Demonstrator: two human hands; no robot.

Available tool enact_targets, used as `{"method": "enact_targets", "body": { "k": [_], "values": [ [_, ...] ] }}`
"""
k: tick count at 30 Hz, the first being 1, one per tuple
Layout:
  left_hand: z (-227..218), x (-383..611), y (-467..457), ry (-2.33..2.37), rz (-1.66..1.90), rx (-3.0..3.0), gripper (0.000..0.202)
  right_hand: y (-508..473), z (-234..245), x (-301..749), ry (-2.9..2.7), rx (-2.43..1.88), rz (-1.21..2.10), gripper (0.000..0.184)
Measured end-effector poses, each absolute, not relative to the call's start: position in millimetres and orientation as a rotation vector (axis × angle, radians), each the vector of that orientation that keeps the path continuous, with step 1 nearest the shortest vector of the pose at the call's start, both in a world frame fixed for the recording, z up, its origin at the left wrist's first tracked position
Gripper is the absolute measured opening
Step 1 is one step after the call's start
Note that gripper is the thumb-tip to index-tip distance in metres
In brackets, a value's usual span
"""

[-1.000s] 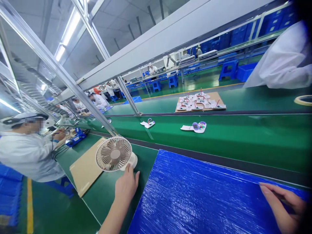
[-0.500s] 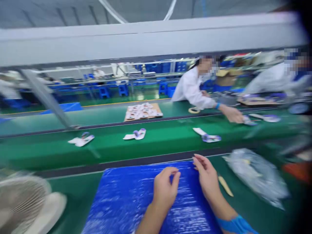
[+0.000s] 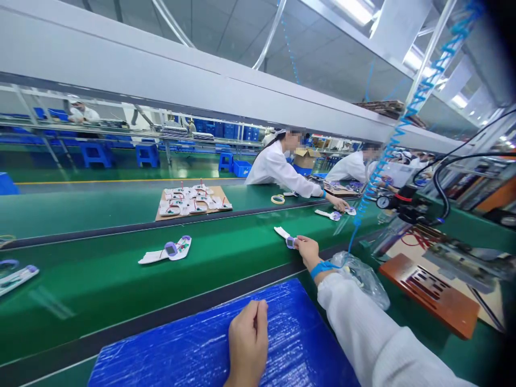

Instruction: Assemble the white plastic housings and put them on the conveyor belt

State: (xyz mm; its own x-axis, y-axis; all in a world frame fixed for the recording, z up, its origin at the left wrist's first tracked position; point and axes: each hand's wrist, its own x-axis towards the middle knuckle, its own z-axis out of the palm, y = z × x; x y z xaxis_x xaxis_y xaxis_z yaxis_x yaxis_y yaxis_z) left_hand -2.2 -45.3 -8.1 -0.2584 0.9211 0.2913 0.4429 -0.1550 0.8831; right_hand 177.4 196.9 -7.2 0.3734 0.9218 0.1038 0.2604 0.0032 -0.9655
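My right hand (image 3: pixel 308 250) reaches out over the green conveyor belt (image 3: pixel 234 244). Its fingers are closed on the near end of a white handheld device shell (image 3: pixel 284 234), which has a small purple-framed screen. The shell's far end is hidden by the fingers, and whether it is lifted off the belt I cannot tell. Above the blue plastic-covered mat (image 3: pixel 181 344), my left hand (image 3: pixel 248 338) is curled closed, with nothing visible in it. A similar device shell (image 3: pixel 171 251), with wires and green board showing, lies farther left on the belt.
A clear plastic bag (image 3: pixel 365 279) lies right of my right forearm. Beyond it stands a fixture with an orange-brown plate (image 3: pixel 429 295) and a pressure gauge (image 3: pixel 384 202). A blue coiled hose (image 3: pixel 397 134) hangs down. Across the belt, a co-worker's hand (image 3: pixel 337 203) reaches toward another shell.
My right hand has gone from above the blue mat to the belt and closed on a device shell. My left hand stays over the mat. The view has turned right.
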Motion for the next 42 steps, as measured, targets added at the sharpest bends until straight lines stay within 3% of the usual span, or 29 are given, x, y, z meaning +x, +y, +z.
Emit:
{"method": "enact_targets", "body": {
  "k": [7, 13, 17, 25, 29, 34, 42],
  "values": [
    [-2.6, -6.4, -45.9, 1.672, 1.386, 1.474, 0.047, 184.0, 9.4, 160.8, -0.961, -1.315, 1.084, 0.017],
    [6.7, -7.6, -43.8, 1.655, 1.341, 1.465, 0.025, 77.5, 17.0, 123.0, -0.905, -1.081, 1.307, 0.041],
    [5.0, -6.2, -47.9, 1.906, 1.281, 1.365, 0.026, 2.1, -4.0, 113.4, -0.944, -1.069, 1.49, 0.045],
    [-1.5, -16.7, -57.7, 1.781, 1.119, 1.713, 0.025, -5.6, -20.3, 129.2, -1.347, -0.989, 1.554, 0.052],
    [-6.7, -19.6, -54.4, 1.787, 1.188, 1.618, 0.026, -7.6, -16.9, 130.1, -1.437, -0.924, 1.497, 0.047],
    [-12.1, -19.1, -51.9, 1.677, 1.346, 1.248, 0.046, -10.5, -16.3, 128.9, -1.448, -0.917, 1.496, 0.041],
    [-13.3, -18.3, -53.8, 1.662, 1.282, 1.289, 0.048, -8.2, -9.5, 129.8, -1.387, -0.928, 1.496, 0.014]
  ]
}}
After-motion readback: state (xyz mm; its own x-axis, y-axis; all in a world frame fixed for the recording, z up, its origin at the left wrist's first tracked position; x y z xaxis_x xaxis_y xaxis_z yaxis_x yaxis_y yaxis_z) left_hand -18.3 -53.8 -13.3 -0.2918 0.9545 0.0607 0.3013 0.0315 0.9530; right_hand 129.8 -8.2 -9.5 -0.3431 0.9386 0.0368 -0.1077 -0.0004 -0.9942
